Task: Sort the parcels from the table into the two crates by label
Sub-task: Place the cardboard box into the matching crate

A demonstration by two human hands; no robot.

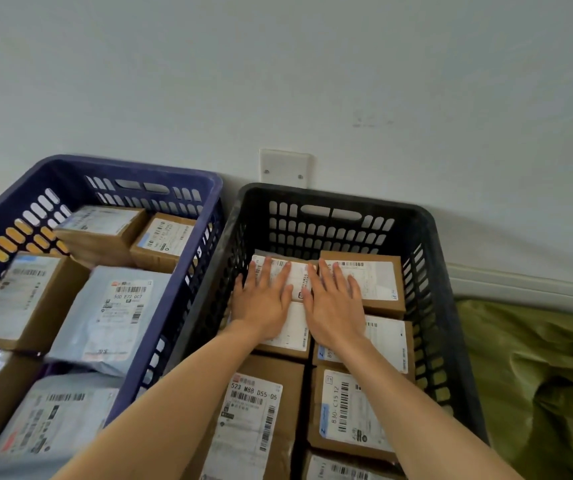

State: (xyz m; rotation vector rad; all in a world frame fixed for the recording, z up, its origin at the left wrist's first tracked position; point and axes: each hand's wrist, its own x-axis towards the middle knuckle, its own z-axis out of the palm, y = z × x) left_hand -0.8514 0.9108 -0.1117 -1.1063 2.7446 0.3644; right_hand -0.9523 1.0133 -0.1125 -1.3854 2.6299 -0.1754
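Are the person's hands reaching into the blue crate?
No, the left hand and the right hand lie flat on parcels in the black crate.

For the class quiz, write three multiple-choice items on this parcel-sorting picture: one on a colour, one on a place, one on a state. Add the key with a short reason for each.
1. The left-hand crate is: A blue; B red; C white.
2. The left hand and right hand are: A in the left-hand crate; B on parcels in the black crate; C in the air, touching nothing.
3. The fingers of both hands are: A clenched into fists; B straight and flat; C pinching something.

Key: 1 A, its walls are dark blue. 2 B, both hands rest on parcels inside the black crate. 3 B, the fingers lie spread and flat on the parcels.
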